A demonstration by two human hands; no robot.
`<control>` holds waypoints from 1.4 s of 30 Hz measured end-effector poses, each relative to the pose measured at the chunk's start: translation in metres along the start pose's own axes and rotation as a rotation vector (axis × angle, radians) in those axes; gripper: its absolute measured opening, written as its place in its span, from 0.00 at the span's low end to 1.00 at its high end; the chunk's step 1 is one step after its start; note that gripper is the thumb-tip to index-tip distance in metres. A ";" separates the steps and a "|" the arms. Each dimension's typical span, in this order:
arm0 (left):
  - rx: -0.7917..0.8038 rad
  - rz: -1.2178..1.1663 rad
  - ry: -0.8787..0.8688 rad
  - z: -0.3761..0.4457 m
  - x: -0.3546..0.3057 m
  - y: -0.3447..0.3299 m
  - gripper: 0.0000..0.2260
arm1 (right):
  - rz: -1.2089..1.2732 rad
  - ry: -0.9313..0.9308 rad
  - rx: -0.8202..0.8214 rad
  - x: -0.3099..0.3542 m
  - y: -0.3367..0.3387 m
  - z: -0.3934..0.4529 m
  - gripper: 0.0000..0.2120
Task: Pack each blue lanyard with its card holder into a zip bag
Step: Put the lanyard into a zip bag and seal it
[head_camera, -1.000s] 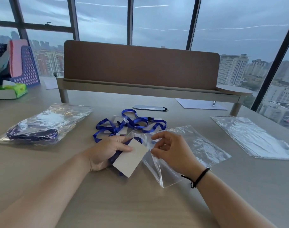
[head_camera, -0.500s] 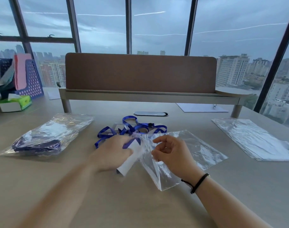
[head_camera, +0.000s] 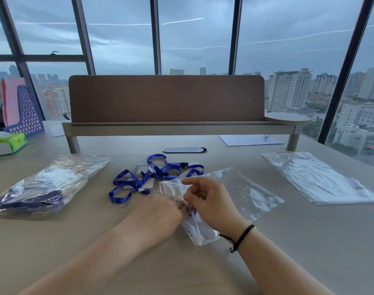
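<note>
A clear zip bag (head_camera: 241,194) lies on the desk in front of me. My right hand (head_camera: 211,201) pinches its open mouth with curled fingers. My left hand (head_camera: 158,211) is at the same opening, its fingers pushed in with a blue lanyard and white card holder (head_camera: 192,212), which are mostly hidden by both hands. Just behind lies a tangle of loose blue lanyards (head_camera: 154,175) with clear card holders under them.
Zip bags packed with lanyards (head_camera: 43,186) lie at the left. A stack of flat zip bags (head_camera: 322,179) lies at the right. A raised shelf with a brown screen (head_camera: 167,101) crosses the back, with a cable port (head_camera: 184,150) below it. A tissue box (head_camera: 9,142) and purple file rack (head_camera: 24,111) stand far left.
My left hand has pushed the white card holder and lanyard rightwards into the bag's mouth, so the card is now almost out of sight. My right hand keeps its hold on the opening.
</note>
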State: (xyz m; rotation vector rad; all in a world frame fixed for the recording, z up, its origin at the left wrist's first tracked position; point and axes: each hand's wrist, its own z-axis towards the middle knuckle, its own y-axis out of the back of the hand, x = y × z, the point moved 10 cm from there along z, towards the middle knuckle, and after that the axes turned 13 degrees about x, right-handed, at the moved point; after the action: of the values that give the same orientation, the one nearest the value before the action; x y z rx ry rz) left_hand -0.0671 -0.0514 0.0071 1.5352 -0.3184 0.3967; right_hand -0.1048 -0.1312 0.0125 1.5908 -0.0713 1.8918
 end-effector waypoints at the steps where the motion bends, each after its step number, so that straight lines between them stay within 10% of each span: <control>1: -0.046 -0.010 -0.061 0.002 -0.005 0.004 0.16 | -0.008 -0.003 0.005 0.001 0.000 0.000 0.13; 13: -0.007 -0.142 -0.202 0.042 -0.031 0.013 0.08 | -0.094 -0.027 0.081 0.014 0.026 -0.012 0.12; 21: 0.066 -0.036 -0.164 0.061 -0.050 -0.001 0.05 | -0.617 -0.105 -0.023 0.012 0.046 -0.049 0.17; 26: 0.013 -0.085 -0.175 0.059 -0.051 -0.006 0.19 | -0.746 -0.228 -0.037 -0.003 0.054 -0.096 0.22; 42: -0.005 -0.028 -0.302 0.080 -0.089 0.033 0.18 | -0.835 0.023 -0.224 0.010 0.064 -0.107 0.02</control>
State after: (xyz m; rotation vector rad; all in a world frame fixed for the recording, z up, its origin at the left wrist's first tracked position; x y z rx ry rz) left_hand -0.1577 -0.1359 -0.0012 1.5935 -0.5317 0.1404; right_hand -0.2297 -0.1298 0.0162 1.1760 0.3313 1.1946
